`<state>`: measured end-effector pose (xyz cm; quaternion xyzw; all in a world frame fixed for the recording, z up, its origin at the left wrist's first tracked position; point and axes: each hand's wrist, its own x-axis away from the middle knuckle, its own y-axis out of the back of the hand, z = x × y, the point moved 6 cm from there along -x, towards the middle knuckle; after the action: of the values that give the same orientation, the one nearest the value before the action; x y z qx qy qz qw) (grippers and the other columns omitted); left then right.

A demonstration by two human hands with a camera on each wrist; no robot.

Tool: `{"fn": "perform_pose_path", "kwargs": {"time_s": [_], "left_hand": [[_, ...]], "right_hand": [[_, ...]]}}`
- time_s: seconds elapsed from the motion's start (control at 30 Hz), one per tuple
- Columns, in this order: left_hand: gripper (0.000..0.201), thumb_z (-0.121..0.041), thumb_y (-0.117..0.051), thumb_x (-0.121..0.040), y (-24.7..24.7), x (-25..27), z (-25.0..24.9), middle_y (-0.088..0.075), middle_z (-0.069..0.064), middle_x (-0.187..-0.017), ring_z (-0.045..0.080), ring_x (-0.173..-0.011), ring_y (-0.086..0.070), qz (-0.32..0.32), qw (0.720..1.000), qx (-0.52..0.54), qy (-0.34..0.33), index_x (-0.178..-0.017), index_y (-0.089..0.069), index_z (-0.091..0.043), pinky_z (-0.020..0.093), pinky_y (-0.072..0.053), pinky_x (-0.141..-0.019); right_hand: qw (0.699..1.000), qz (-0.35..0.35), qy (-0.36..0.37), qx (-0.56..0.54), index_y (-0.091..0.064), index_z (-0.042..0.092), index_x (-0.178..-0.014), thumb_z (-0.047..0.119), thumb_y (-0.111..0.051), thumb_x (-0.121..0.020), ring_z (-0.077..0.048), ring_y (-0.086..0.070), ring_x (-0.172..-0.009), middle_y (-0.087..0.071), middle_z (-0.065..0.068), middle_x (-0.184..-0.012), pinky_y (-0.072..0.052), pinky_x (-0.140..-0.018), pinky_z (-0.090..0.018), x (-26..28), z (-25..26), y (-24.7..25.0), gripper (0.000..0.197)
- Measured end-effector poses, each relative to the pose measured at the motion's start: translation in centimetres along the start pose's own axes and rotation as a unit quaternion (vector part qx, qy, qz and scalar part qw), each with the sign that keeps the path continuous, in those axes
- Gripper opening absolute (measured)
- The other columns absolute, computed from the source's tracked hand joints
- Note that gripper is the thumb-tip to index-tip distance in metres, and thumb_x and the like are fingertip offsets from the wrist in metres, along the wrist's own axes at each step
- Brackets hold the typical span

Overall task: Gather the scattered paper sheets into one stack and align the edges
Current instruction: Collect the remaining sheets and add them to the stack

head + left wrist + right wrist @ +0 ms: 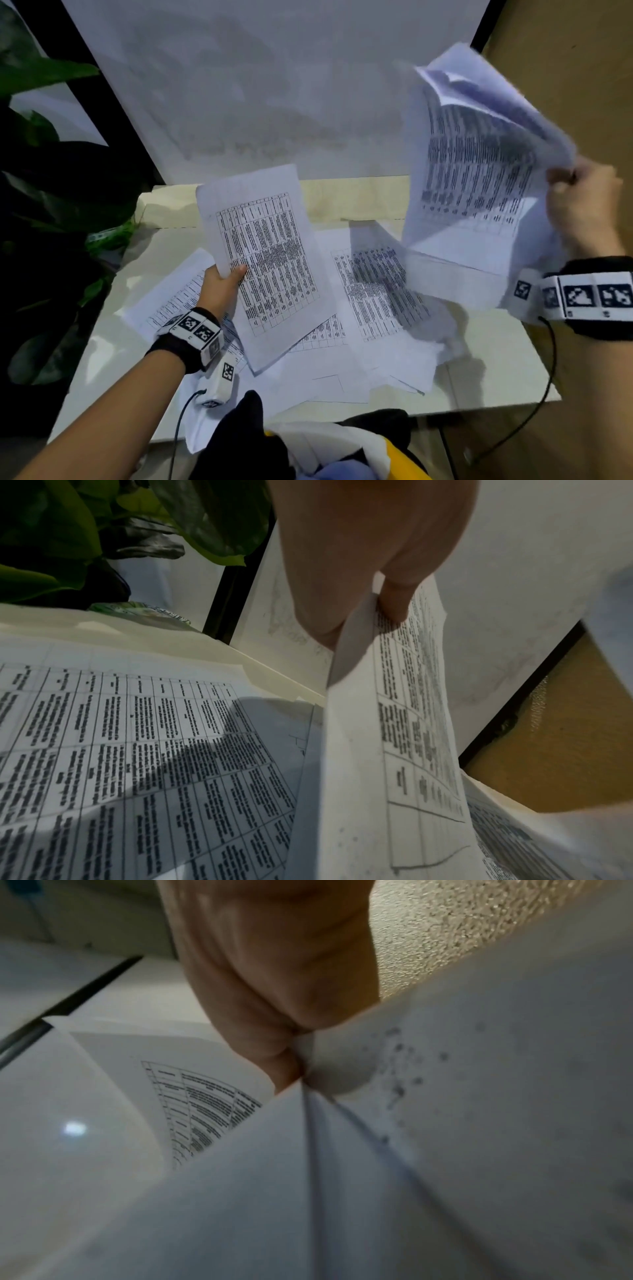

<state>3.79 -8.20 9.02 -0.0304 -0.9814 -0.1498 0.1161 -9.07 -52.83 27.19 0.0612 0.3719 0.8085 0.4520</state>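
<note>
I count two lots of paper off the bench and a loose spread still on it. My left hand [219, 287] holds one printed sheet [270, 260] raised over the left middle of the bench; its long axis runs from near right to far left, tilted, printed table facing me. The grip there is a pinch on the sheet's left edge, thumb [238, 271] on the printed face, the other fingers hidden behind the paper. The left wrist view shows the same pinch [377, 561] on the sheet's edge [394, 723].

My right hand [582, 209] holds a bundle of sheets [479, 178] high at the far right, above the bench's right end. I cannot count them; at least three curling layers show, blurred. The bundle's long axis runs near to far, its far end bent over. The grip is closed tight on the bundle's right edge, and the right wrist view confirms fingers [274, 988] clamped on paper [445, 1123].

Below, scattered sheets [376, 301] lie flat and overlapping across the bench [496, 383], at mixed angles; I make out at least five, some hanging over the near edge. One lies under my left wrist [174, 298].

A leafy plant [44, 113] stands to the left, and a white wall panel [274, 85] stands behind the bench.
</note>
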Motion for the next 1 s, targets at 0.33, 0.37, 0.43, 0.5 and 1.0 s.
{"fn": "perform_pose_path", "kwargs": {"time_s": [0.33, 0.37, 0.43, 0.5, 1.0], "left_hand": [[0.038, -0.014, -0.057, -0.087, -1.8, -1.2, -1.4, -0.062, 0.01, -0.116, 0.024, -0.106, -0.058, 0.072, 0.993, 0.083, 0.038, -0.123, -0.05, -0.003, 0.038, -0.043, -0.097], [0.033, -0.012, -0.056, -0.087, -2.0, -1.2, -1.7, -0.067, 0.007, -0.107, 0.022, -0.098, -0.062, 0.089, 0.992, 0.078, 0.036, -0.118, -0.054, -0.004, 0.036, -0.048, -0.091], [0.014, -0.008, -0.05, -0.089, -2.3, -1.3, -2.2, -0.069, -0.004, -0.073, 0.013, -0.069, -0.064, 0.11, 0.992, 0.062, 0.024, -0.093, -0.063, -0.007, 0.026, -0.053, -0.065], [0.028, -0.014, -0.043, -0.092, -1.9, -1.0, -2.8, -0.058, -0.004, -0.052, 0.012, -0.053, -0.052, 0.084, 0.993, 0.077, 0.039, -0.067, -0.055, -0.012, 0.023, -0.042, -0.052], [0.043, -0.04, -0.066, -0.075, -0.6, 0.6, -5.3, -0.062, 0.01, -0.099, 0.021, -0.096, -0.063, 0.049, 0.994, 0.092, -0.032, -0.101, -0.053, -0.008, 0.041, -0.049, -0.091]], "right_hand": [[0.929, 0.339, -0.089, -0.116, -0.065, 0.008, -0.087, 0.024, -0.056, -0.088, -0.015, -0.068, -0.073, -0.072, -0.013, -0.088, -0.051, -0.077, -0.042, 7.3, -1.8, -16.1, 0.019], [0.912, 0.386, -0.104, -0.091, -0.064, 0.005, -0.102, 0.031, -0.055, -0.087, -0.024, -0.067, -0.092, -0.068, -0.018, -0.106, -0.05, -0.09, -0.048, 9.0, -2.4, -18.1, 0.031], [0.863, 0.464, -0.156, -0.121, -0.049, 0.006, -0.127, 0.034, -0.052, -0.089, -0.03, -0.055, -0.116, -0.055, -0.016, -0.131, -0.04, -0.104, -0.05, 12.2, -3.0, -21.3, 0.047], [0.822, 0.473, -0.226, -0.222, -0.038, 0.0, -0.134, 0.017, -0.049, -0.092, -0.03, -0.048, -0.123, -0.046, -0.019, -0.139, -0.034, -0.109, -0.045, 14.2, -2.1, -22.9, 0.046], [0.894, 0.336, -0.048, -0.292, -0.059, 0.006, -0.101, 0.014, -0.07, -0.076, -0.02, -0.062, -0.086, -0.066, -0.007, -0.094, -0.05, -0.081, -0.032, 11.5, 3.8, -21.2, 0.028]]}}
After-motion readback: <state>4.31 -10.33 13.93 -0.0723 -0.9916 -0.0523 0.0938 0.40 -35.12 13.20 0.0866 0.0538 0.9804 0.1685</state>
